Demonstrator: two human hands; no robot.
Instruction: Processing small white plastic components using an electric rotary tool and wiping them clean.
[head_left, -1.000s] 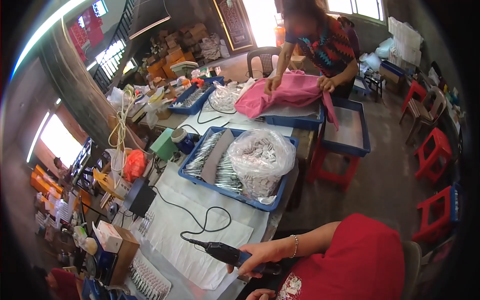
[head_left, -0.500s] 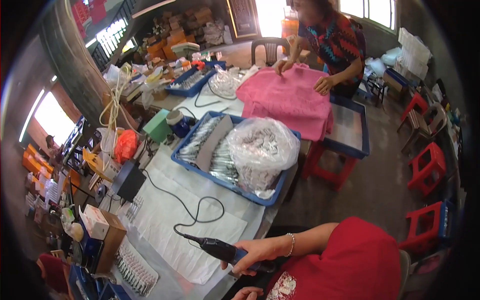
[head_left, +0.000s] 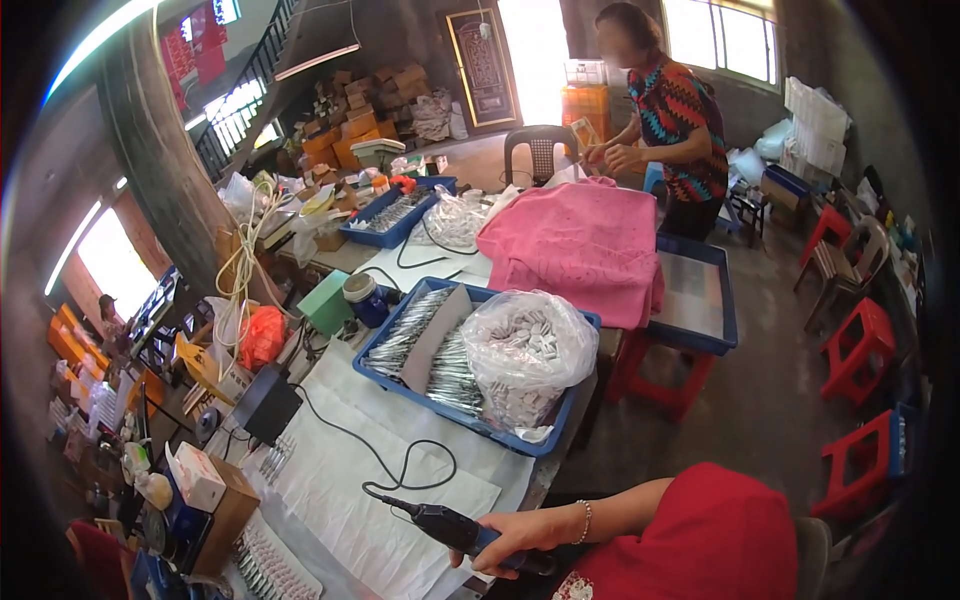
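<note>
– Fingers point(head_left: 500, 552) of your right hand point(head_left: 520, 540) are clenched round the black tool point(head_left: 445, 522), near side of the blue tray point(head_left: 560, 425). Left hand: not in view.
– Why so low over the sheet point(head_left: 340, 490)?
– Judged: you keep the tip pointing away from you, over the white sheet, with the cord point(head_left: 400, 470) looped slack towards the tray so it does not drag.
– And the tray?
– It holds silver pieces and a clear bag point(head_left: 525, 345), within your reach.

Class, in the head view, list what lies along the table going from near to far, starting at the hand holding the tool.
Right hand gripping the black corded tool → blue tray with the clear bag of small parts → pink cloth → far blue tray.
</note>
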